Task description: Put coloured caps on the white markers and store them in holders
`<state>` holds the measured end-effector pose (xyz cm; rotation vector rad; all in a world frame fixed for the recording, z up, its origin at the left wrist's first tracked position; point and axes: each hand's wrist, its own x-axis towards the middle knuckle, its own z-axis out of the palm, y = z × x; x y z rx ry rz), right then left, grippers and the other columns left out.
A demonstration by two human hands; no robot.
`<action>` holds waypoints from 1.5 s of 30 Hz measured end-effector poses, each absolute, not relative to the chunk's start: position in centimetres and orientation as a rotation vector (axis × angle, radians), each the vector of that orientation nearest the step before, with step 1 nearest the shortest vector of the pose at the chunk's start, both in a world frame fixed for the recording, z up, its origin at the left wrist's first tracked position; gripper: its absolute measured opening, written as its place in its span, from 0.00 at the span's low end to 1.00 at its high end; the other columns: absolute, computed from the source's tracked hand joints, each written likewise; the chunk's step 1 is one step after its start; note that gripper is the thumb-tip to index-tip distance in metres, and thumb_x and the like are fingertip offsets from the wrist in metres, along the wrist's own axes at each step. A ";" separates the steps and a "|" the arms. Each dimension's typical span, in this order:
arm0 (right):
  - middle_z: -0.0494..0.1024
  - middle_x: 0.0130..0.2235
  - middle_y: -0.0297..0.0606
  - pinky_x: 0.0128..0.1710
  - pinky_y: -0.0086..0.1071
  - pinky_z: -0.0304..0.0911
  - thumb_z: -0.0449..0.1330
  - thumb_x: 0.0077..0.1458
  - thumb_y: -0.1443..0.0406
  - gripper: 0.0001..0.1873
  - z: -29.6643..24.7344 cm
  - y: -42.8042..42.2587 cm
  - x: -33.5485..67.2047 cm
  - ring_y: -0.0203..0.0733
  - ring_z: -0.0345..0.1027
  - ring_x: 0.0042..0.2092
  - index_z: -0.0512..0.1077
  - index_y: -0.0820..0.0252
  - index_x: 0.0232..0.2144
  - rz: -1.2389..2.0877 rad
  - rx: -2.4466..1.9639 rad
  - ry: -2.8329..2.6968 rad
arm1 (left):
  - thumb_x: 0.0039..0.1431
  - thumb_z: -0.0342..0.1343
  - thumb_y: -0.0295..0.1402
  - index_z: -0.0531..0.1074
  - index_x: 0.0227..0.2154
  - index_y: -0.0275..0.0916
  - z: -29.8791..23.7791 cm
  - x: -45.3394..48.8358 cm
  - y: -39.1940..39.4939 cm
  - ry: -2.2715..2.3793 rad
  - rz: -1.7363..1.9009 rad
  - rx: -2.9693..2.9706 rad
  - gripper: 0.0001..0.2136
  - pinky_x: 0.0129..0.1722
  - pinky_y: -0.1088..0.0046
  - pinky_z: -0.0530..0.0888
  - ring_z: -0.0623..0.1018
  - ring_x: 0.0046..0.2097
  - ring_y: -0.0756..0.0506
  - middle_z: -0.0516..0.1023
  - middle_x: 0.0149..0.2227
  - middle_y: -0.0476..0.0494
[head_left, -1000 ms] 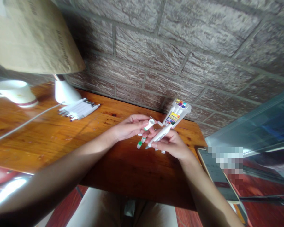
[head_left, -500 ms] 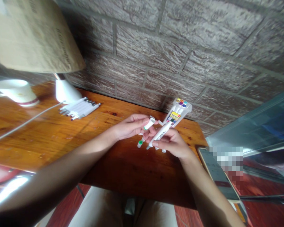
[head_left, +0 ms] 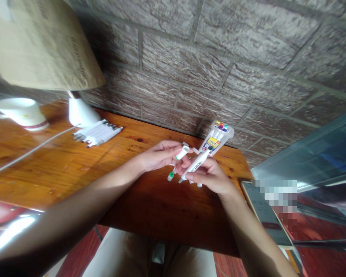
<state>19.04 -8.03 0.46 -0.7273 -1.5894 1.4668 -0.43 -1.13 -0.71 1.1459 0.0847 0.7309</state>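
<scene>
My left hand (head_left: pixel 158 154) pinches a small white marker cap (head_left: pixel 182 152) with a green band, held above the wooden table (head_left: pixel 75 169). My right hand (head_left: pixel 212 176) is wrapped round a white marker pen (head_left: pixel 193 166), its tip pointing down-left toward the cap. A green-ended cap (head_left: pixel 170 176) lies on the table just below my hands, with small white pieces beside it. Behind my hands a clear pack of markers (head_left: pixel 216 138) with coloured ends leans toward the brick wall.
A row of white markers (head_left: pixel 98 133) lies at the back left next to a white lamp base (head_left: pixel 81 111) with a beige shade (head_left: pixel 40 46) and a cord. A white bowl (head_left: pixel 19 111) stands far left. A tablet (head_left: pixel 265 215) rests off the table's right edge.
Almost nothing differs; my hands stay together with the cap and the pen, shifting only slightly.
</scene>
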 end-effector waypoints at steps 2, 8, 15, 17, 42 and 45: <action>0.85 0.43 0.38 0.48 0.42 0.76 0.71 0.50 0.65 0.13 0.5 -8.1 19.0 0.44 0.81 0.44 0.80 0.56 0.40 1.460 -0.749 -1.584 | 0.53 0.67 0.46 0.81 0.34 0.33 -0.8 -0.4 -1.1 0.084 0.729 1.146 0.17 0.26 0.75 0.74 0.79 0.26 0.48 0.82 0.29 0.41; 0.85 0.43 0.39 0.48 0.42 0.77 0.72 0.50 0.65 0.14 0.5 -8.0 19.0 0.45 0.81 0.44 0.80 0.57 0.41 1.461 -0.745 -1.575 | 0.54 0.67 0.45 0.81 0.35 0.34 -0.8 -0.4 -1.1 0.077 0.730 1.141 0.17 0.27 0.74 0.74 0.79 0.27 0.48 0.82 0.29 0.41; 0.85 0.43 0.36 0.49 0.40 0.76 0.70 0.51 0.68 0.12 0.6 -8.0 19.0 0.43 0.81 0.44 0.81 0.55 0.40 1.450 -0.696 -1.598 | 0.54 0.67 0.44 0.81 0.36 0.34 -0.7 -0.5 -1.1 0.077 0.735 1.150 0.16 0.26 0.74 0.75 0.79 0.26 0.48 0.81 0.29 0.41; 0.85 0.43 0.35 0.49 0.39 0.76 0.70 0.52 0.69 0.12 0.6 -8.0 18.9 0.42 0.81 0.45 0.81 0.54 0.40 1.457 -0.689 -1.602 | 0.55 0.66 0.44 0.82 0.35 0.34 -0.7 -0.5 -1.1 0.060 0.730 1.159 0.16 0.27 0.75 0.75 0.79 0.26 0.48 0.81 0.28 0.41; 0.85 0.39 0.34 0.43 0.37 0.75 0.72 0.48 0.66 0.14 0.6 -7.7 19.8 0.41 0.80 0.40 0.81 0.52 0.40 1.435 -0.779 -1.505 | 0.53 0.68 0.42 0.82 0.36 0.35 -0.5 -0.4 -1.0 0.056 0.748 1.115 0.15 0.26 0.75 0.75 0.79 0.26 0.49 0.82 0.30 0.42; 0.84 0.33 0.33 0.28 0.28 0.67 0.73 0.46 0.63 0.13 0.9 -7.3 20.9 0.35 0.74 0.30 0.81 0.51 0.37 1.343 -0.817 -1.319 | 0.50 0.70 0.40 0.82 0.38 0.37 -0.3 -0.4 -0.9 0.062 0.795 1.054 0.15 0.26 0.76 0.75 0.79 0.25 0.50 0.83 0.31 0.43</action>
